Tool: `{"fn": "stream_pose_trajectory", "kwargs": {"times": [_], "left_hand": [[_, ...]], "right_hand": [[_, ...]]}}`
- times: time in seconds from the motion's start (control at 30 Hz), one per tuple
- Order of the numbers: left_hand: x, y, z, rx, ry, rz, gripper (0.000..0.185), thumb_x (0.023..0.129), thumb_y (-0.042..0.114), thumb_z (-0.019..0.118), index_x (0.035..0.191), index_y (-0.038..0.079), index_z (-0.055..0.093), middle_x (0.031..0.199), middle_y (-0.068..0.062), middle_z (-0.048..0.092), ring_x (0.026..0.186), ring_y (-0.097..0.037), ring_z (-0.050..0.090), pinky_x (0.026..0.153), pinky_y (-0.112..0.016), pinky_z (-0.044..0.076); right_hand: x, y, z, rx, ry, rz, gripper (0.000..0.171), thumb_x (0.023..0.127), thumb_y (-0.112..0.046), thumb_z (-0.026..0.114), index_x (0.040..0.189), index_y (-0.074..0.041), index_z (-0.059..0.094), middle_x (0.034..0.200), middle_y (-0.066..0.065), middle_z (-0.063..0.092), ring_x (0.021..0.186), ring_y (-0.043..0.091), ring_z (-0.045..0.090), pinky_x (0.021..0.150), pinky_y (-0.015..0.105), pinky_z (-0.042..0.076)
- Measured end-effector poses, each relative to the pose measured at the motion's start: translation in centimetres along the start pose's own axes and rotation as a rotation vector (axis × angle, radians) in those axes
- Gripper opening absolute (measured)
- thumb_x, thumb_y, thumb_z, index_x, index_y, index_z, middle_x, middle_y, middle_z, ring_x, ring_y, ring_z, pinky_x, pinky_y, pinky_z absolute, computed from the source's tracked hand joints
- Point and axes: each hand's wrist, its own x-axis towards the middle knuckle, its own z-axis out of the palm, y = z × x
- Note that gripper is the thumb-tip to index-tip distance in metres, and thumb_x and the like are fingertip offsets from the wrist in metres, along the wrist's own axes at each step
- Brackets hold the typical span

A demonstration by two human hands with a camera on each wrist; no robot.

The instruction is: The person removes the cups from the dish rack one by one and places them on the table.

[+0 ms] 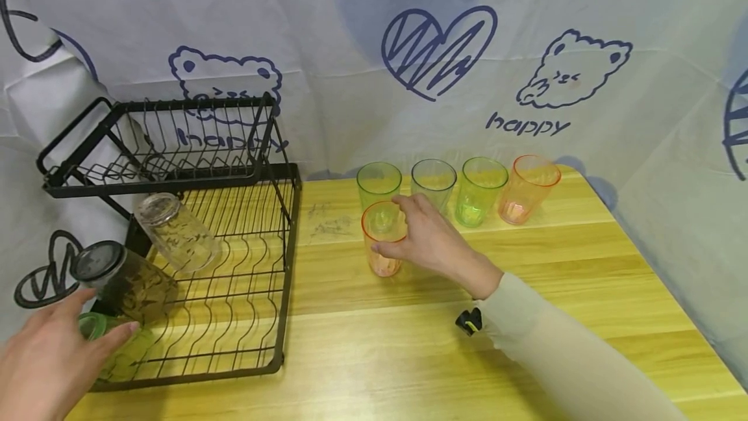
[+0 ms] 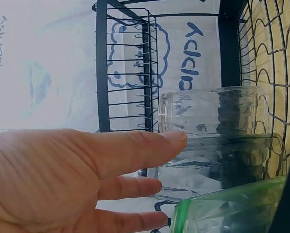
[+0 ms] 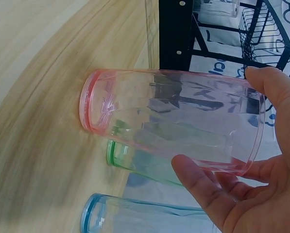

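Note:
My right hand (image 1: pixel 429 236) grips a clear pink tumbler (image 1: pixel 382 258) with a red rim, upright in front of a green tumbler (image 1: pixel 376 177). In the right wrist view the fingers lie round its rim end; whether its base touches the table, I cannot tell. At the rack's front left corner, my left hand (image 1: pixel 52 349) has its fingers spread beside a green tumbler (image 2: pixel 208 213) that leans upside down. Behind that one, a dark grey tumbler (image 1: pixel 134 288) and a clear tumbler (image 1: pixel 181 232) also lean upside down in the black rack (image 1: pixel 286 278).
Along the table's back edge stand a blue-rimmed tumbler (image 1: pixel 434 180), another green tumbler (image 1: pixel 482 190) and an orange tumbler (image 1: pixel 528 190). The rack has an upper wire shelf (image 1: pixel 163 180). A printed white cloth (image 1: pixel 345 102) hangs behind the wooden table (image 1: pixel 362 356).

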Motion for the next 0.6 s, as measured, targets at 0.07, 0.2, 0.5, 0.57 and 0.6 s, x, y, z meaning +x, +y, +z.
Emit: {"fn": "stream_pose_trajectory", "kwargs": {"times": [0.07,0.2,0.5,0.57,0.6], "left_hand": [[0.1,-0.3,0.0,-0.015,-0.001,0.044,0.095,0.097,0.044,0.073,0.158,-0.01,0.024,0.148,-0.051,0.023,0.134,-0.07,0.029,0.112,-0.082,0.03],[0.3,-0.4,0.4,-0.051,0.01,0.106,0.091,0.095,0.04,0.075,0.152,-0.014,0.029,0.144,-0.053,0.026,0.132,-0.07,0.029,0.113,-0.081,0.025],[0.7,-1.0,0.7,-0.014,-0.024,-0.008,0.097,0.095,0.044,0.073,0.16,-0.008,0.021,0.148,-0.052,0.021,0.132,-0.072,0.027,0.113,-0.081,0.028],[1.0,-1.2,0.9,-0.001,-0.06,-0.024,0.1,0.096,0.045,0.073,0.16,-0.009,0.019,0.15,-0.051,0.02,0.134,-0.072,0.025,0.115,-0.081,0.026],[1.2,-1.3,1.0,0.001,-0.08,-0.026,0.102,0.096,0.046,0.073,0.16,-0.009,0.017,0.15,-0.051,0.019,0.134,-0.072,0.024,0.115,-0.081,0.024]], "right_hand": [[0.0,-0.1,0.0,0.004,-0.001,0.001,0.096,0.085,-0.058,0.083,0.156,-0.006,0.045,0.144,0.019,0.052,0.124,0.036,0.06,0.103,0.055,0.056],[-0.1,0.0,-0.1,0.007,0.001,0.005,0.096,0.085,-0.058,0.083,0.156,-0.006,0.045,0.145,0.02,0.051,0.125,0.037,0.06,0.104,0.055,0.056],[0.1,0.0,-0.1,0.008,0.003,-0.016,0.095,0.085,-0.056,0.084,0.155,-0.005,0.046,0.141,0.019,0.053,0.123,0.036,0.059,0.104,0.055,0.056],[0.2,0.0,-0.1,0.008,-0.005,-0.011,0.096,0.085,-0.055,0.084,0.156,-0.005,0.045,0.141,0.019,0.053,0.123,0.036,0.059,0.104,0.055,0.056],[0.2,0.0,-0.1,0.007,-0.009,-0.009,0.096,0.085,-0.055,0.084,0.157,-0.005,0.044,0.142,0.019,0.052,0.124,0.036,0.059,0.104,0.055,0.056]]}}
